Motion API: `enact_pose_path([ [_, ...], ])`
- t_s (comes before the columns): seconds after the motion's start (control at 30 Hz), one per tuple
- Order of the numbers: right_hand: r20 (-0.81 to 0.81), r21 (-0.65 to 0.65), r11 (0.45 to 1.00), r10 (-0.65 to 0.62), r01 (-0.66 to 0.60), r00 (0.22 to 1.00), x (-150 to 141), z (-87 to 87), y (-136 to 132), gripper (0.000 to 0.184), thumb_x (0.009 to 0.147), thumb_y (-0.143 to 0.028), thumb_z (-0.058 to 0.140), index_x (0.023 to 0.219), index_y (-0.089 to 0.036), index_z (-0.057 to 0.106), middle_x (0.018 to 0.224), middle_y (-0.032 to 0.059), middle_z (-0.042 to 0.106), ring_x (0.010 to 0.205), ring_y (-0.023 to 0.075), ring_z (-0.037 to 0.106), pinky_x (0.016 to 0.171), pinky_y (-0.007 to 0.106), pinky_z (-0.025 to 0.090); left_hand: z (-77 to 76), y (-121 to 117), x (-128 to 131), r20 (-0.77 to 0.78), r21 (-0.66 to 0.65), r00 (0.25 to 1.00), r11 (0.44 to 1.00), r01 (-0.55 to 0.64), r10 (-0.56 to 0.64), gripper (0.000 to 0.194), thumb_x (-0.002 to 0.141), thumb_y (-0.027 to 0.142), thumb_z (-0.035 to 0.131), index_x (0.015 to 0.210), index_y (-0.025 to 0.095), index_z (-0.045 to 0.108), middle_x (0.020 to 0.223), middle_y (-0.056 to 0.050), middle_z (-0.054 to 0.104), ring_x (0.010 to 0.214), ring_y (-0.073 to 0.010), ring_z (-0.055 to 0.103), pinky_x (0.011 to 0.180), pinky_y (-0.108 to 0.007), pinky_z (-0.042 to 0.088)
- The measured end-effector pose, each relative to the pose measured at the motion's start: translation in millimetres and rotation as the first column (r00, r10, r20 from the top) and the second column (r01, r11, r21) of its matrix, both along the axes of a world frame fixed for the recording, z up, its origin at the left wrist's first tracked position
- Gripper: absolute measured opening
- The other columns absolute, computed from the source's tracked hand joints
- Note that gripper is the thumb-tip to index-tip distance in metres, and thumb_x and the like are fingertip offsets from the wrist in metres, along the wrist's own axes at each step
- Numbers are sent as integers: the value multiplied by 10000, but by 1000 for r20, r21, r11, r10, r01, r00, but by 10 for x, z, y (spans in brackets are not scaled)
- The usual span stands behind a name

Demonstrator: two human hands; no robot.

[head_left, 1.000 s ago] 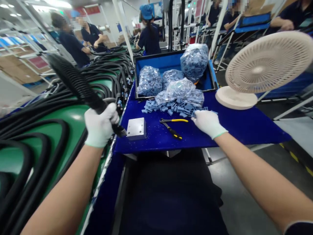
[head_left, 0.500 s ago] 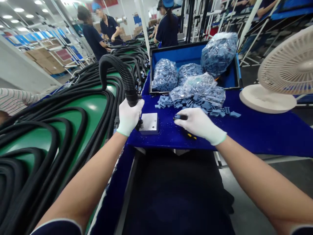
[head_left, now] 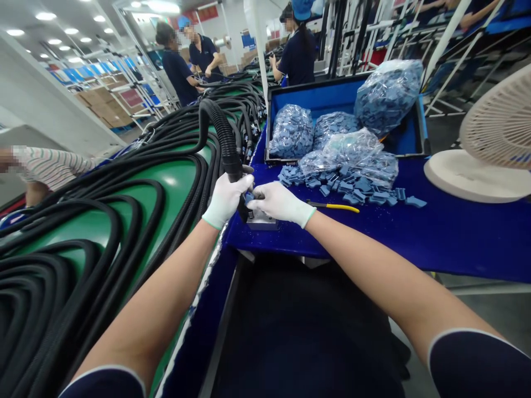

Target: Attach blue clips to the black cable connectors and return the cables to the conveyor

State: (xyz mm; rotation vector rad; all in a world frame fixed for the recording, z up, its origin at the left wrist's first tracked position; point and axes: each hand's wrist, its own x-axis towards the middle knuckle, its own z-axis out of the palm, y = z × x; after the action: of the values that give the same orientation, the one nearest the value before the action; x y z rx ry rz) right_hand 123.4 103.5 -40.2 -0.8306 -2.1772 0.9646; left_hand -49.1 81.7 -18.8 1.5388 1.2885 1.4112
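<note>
My left hand [head_left: 227, 198], in a white glove, is closed round the end of a black corrugated hose [head_left: 220, 135] that arches up from the green belt. It holds the hose end over a small metal block [head_left: 262, 221] at the left edge of the blue table. My right hand [head_left: 281, 202], also gloved, is pinched on a small blue plastic part [head_left: 249, 197] right against the hose end. Both hands touch each other above the block, which they mostly hide.
A pile of loose blue parts [head_left: 352, 185] and bagged parts [head_left: 292, 130] lie behind my hands, some in a blue crate [head_left: 415, 132]. Yellow-handled pliers [head_left: 338, 207] lie to the right. A white fan [head_left: 493, 138] stands far right. Many black hoses [head_left: 62, 249] cover the green belt. Other workers stand beyond.
My right hand moved left from the loose pile with a blue part to the hose end. My left hand brought the hose end down over the metal block.
</note>
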Motion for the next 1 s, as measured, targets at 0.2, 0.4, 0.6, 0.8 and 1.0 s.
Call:
enact_pose_path([
  [0.2,-2,-102,995,18,-18,1000,-99,-67,100,342,798,-454,738,657,-150,668,617,-23,585,611,124,491,588,273,333,-21,25,47,112,-24,993,999,46,-43,353,814,321,765,1109,151,670,757,-4,646,691,-156,635,727,-305,548],
  [0.4,67,-50,997,56,-53,996,4,-90,60,391,834,-551,755,857,-161,781,795,28,749,720,165,646,664,266,438,95,-310,-427,91,2,991,995,-101,101,397,920,525,687,1101,180,610,953,-67,707,696,-150,664,647,-285,553],
  [0.6,98,45,996,75,-80,992,41,-202,59,186,897,-350,711,976,-213,810,980,41,799,875,207,723,813,310,519,99,-1509,-1511,-429,-348,877,856,-381,216,615,912,543,634,1417,192,598,1046,-56,761,804,-225,721,740,-335,590],
  [0.8,225,148,989,-38,5,974,-100,-237,26,175,876,-277,686,972,-213,818,1002,47,802,898,241,725,807,366,533,-379,-2357,-1877,-820,-429,570,606,-670,49,509,780,471,701,1183,167,769,1135,-139,793,1089,-365,727,1025,-427,522],
  [1.0,171,75,997,5,-18,985,-102,-101,-172,193,886,-247,677,1007,-186,815,990,68,798,887,241,731,845,388,563,-59,-2435,-2121,-774,-449,625,604,-658,105,530,659,513,827,1043,153,763,1119,-120,795,1115,-377,708,987,-410,541],
])
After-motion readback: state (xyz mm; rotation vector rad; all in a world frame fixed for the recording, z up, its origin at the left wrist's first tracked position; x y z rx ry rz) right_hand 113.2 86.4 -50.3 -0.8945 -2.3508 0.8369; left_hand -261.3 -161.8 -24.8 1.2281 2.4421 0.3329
